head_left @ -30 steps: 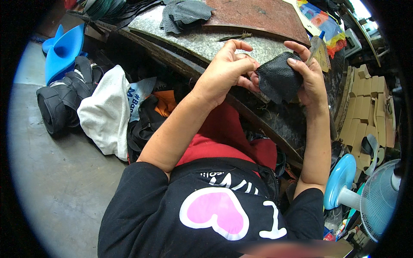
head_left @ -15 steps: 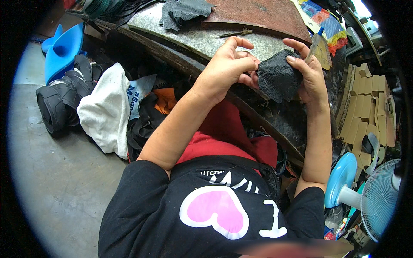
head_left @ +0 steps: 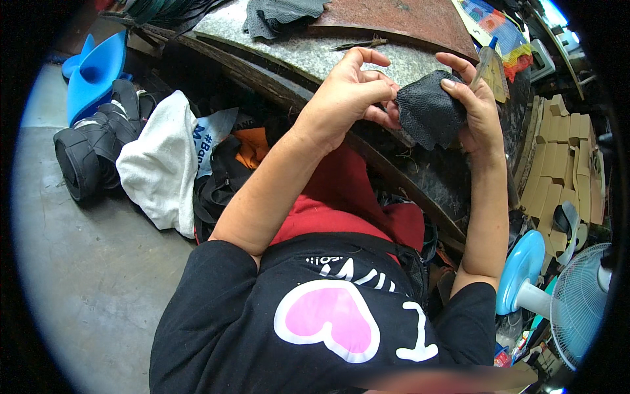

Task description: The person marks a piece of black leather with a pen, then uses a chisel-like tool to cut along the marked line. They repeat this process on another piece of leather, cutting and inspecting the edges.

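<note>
step: looks like working the edge of a small black textured leather piece (head_left: 430,108), held up over the stone workbench's (head_left: 315,56) front edge | left hand (head_left: 344,98) pinches its left edge | right hand (head_left: 476,108) clamps the right side, thumb on top | next: guessing it needs a steady hold and careful fingertip work

Blue fan (head_left: 525,276) right; white cloth (head_left: 161,171), black boot (head_left: 88,154) (floor, left).

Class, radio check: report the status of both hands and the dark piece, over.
Left hand pinching the edge of the dark piece. Right hand gripping its other side. Piece held up above the stone slab. Nothing in the way.
</note>
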Demonstrator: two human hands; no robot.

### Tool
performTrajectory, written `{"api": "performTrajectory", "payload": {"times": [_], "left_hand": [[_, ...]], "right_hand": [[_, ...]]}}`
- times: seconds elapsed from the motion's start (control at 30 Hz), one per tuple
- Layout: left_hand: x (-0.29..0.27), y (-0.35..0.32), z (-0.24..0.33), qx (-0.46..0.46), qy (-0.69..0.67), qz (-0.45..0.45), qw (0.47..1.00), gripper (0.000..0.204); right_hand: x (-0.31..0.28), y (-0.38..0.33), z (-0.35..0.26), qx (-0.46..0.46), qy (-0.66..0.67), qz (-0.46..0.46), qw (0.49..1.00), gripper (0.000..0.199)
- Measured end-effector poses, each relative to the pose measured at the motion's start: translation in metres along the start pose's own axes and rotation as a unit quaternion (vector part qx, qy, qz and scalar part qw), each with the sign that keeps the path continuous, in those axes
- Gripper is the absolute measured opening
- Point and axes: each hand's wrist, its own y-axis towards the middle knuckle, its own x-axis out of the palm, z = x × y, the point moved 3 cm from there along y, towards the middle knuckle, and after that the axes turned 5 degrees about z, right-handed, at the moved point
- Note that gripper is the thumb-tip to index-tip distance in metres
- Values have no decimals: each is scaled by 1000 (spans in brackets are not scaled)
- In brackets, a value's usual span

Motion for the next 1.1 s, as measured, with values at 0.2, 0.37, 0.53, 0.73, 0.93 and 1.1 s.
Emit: {"api": "performTrajectory", "payload": {"times": [0.2,0.37,0.53,0.73,0.93,1.1], "left_hand": [[-1,0,-2,0,1,3,1000,43],[1,0,-3,17,49,-6,999,42],[1,-2,-3,17,22,3,1000,41],[3,-3,-1,15,25,2,1000,40],[3,-2,-1,-4,17,0,1000,40],[5,-2,-2,25,74,-7,997,40]], "right_hand": [[1,0,0,3,5,-2,1000,40],[1,-1,0,2,-9,3,1000,39],[1,0,1,5,-8,-5,1000,39],[1,0,1,0,-8,2,1000,40],[4,-2,0,12,-18,-1,1000,40],[5,-3,0,11,-17,-12,1000,40]]}}
